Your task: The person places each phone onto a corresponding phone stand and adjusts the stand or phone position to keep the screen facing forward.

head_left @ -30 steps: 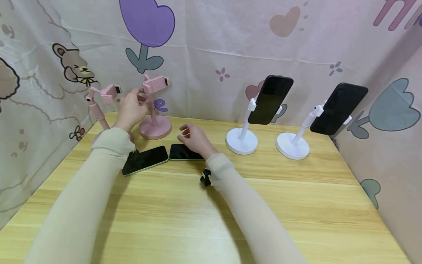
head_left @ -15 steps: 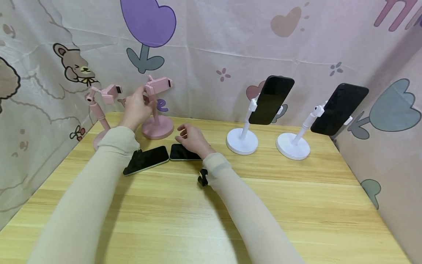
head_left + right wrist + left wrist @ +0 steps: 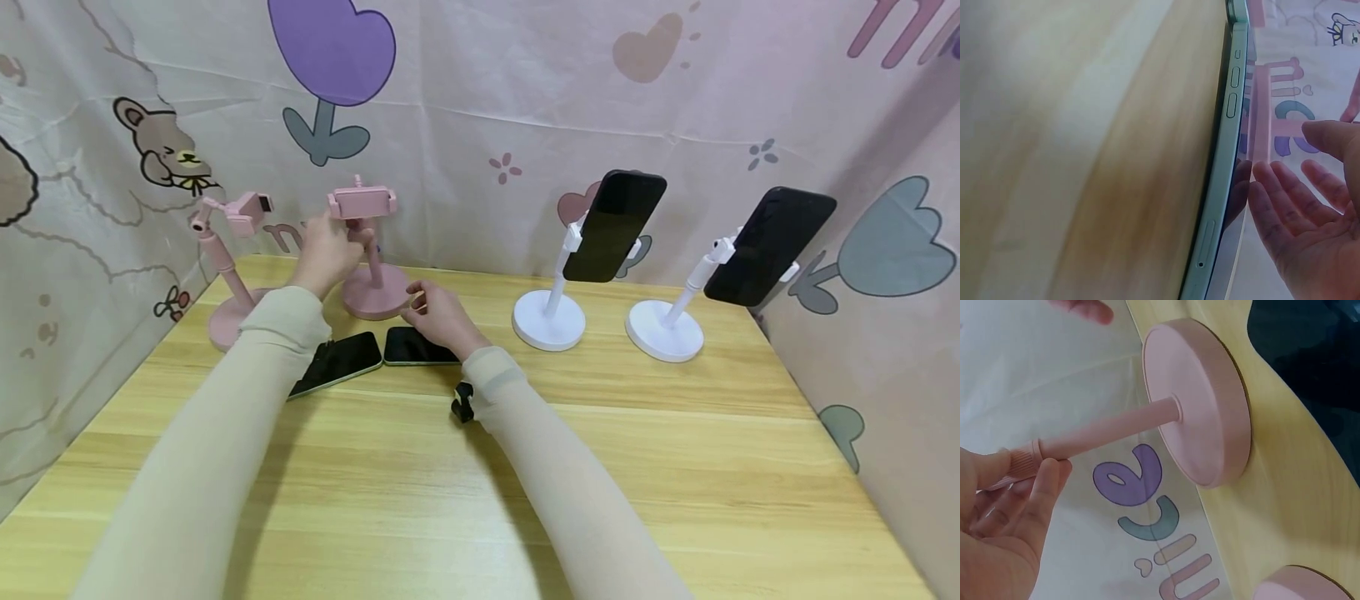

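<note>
My left hand (image 3: 327, 252) grips the upper stem of a pink phone stand (image 3: 375, 293). In the left wrist view, thumb and fingers of that left hand (image 3: 1013, 512) pinch the ribbed collar at the top of the stem, and the round base rests on the table. Its holder head (image 3: 362, 202) faces front with no phone in it. My right hand (image 3: 444, 318), fingers loosely bent and holding nothing, hovers over a phone (image 3: 408, 347) lying dark side up, fingertips near the stand's base. A second phone (image 3: 347, 358) lies beside it, partly behind the left sleeve.
Another pink phone stand (image 3: 228, 321) stands at the left, with no phone in it. Toward the right are two white stands (image 3: 549, 321) (image 3: 665, 332), each holding a dark phone (image 3: 615, 227) (image 3: 772, 247). A printed curtain (image 3: 465, 100) hangs behind the wooden table (image 3: 420, 500).
My left hand has moved right with the pink stand, whose base slid the same way. The stand's head has turned from angled to facing front. My right hand has barely moved.
</note>
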Demonstrator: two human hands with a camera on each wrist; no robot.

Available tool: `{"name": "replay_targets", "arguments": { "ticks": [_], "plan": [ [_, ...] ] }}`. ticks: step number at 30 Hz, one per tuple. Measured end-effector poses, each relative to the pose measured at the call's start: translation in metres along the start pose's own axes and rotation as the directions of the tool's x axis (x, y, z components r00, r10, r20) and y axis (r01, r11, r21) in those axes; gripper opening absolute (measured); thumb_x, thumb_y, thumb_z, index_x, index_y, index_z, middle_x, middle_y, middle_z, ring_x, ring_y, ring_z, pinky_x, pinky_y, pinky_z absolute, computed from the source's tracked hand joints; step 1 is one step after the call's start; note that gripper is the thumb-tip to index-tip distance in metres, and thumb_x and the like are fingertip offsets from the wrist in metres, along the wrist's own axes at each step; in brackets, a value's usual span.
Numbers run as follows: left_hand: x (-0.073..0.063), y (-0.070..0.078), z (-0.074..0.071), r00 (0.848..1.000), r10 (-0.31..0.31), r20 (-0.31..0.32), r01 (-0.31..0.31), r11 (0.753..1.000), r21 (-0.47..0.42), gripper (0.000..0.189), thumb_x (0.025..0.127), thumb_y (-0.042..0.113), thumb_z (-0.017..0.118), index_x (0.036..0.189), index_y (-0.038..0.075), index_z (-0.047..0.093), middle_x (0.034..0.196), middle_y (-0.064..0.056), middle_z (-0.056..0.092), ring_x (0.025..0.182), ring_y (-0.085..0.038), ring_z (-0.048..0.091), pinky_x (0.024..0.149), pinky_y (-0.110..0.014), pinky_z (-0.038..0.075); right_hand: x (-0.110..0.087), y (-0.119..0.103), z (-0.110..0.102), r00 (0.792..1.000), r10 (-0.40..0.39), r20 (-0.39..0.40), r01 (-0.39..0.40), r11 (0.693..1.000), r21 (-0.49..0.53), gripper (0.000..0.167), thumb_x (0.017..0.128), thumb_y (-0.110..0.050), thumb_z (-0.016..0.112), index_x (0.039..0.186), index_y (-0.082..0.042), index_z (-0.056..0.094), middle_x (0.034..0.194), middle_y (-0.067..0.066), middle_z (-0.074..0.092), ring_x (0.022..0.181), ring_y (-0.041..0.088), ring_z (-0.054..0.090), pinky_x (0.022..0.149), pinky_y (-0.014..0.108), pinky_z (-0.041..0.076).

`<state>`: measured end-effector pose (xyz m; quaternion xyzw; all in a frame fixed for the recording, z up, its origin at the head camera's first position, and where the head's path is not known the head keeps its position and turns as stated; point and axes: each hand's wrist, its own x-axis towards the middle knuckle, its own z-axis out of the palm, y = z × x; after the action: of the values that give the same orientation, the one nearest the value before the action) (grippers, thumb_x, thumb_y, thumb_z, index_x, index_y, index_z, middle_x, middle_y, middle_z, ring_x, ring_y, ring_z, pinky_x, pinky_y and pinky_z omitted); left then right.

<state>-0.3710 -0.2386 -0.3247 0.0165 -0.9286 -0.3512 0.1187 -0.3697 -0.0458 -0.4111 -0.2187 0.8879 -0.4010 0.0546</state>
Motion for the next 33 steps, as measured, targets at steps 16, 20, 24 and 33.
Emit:
{"name": "replay_targets", "arguments": {
  "ticks": [16,20,24,33],
  "plan": [
    [-0.004,0.013,0.015,0.993,0.118,-0.002,-0.118,0.992,0.039,0.034,0.109,0.019,0.065,0.133,-0.003,0.057,0.127,-0.030,0.070,0.116,-0.046,0.071,0.100,-0.060,0.059,0.005,0.002,-0.004,0.998,0.024,-0.060,-0.022,0.999,0.024,0.043,0.108,-0.020,0.066,0.147,-0.004,0.059,0.127,0.012,0.073,0.117,0.025,0.072,0.101,0.036,0.062],
    [-0.004,0.014,0.017,0.990,0.141,-0.008,-0.140,0.990,0.024,0.033,0.108,0.019,0.066,0.131,-0.003,0.058,0.125,-0.030,0.071,0.115,-0.046,0.071,0.098,-0.059,0.060,0.006,-0.002,-0.005,0.997,0.016,-0.071,-0.015,1.000,0.019,0.046,0.109,-0.023,0.066,0.150,-0.005,0.058,0.131,0.013,0.072,0.119,0.026,0.072,0.103,0.038,0.062],
    [-0.004,0.017,0.020,0.985,0.173,0.006,-0.173,0.985,-0.013,0.032,0.107,0.017,0.068,0.129,-0.004,0.059,0.126,-0.030,0.071,0.118,-0.047,0.072,0.101,-0.059,0.060,0.009,-0.007,-0.006,0.995,-0.015,-0.097,0.016,1.000,0.006,0.046,0.109,-0.024,0.065,0.150,-0.005,0.057,0.136,0.016,0.071,0.123,0.028,0.072,0.104,0.038,0.062],
    [-0.007,0.030,0.029,0.974,0.225,0.029,-0.225,0.974,-0.013,0.030,0.105,0.014,0.070,0.129,-0.002,0.062,0.129,-0.027,0.072,0.116,-0.047,0.073,0.100,-0.057,0.061,0.013,-0.005,-0.010,0.980,-0.044,-0.193,0.050,0.998,0.028,0.035,0.109,-0.016,0.064,0.143,-0.006,0.065,0.130,0.013,0.076,0.121,0.025,0.074,0.105,0.031,0.061]
  ]
}}
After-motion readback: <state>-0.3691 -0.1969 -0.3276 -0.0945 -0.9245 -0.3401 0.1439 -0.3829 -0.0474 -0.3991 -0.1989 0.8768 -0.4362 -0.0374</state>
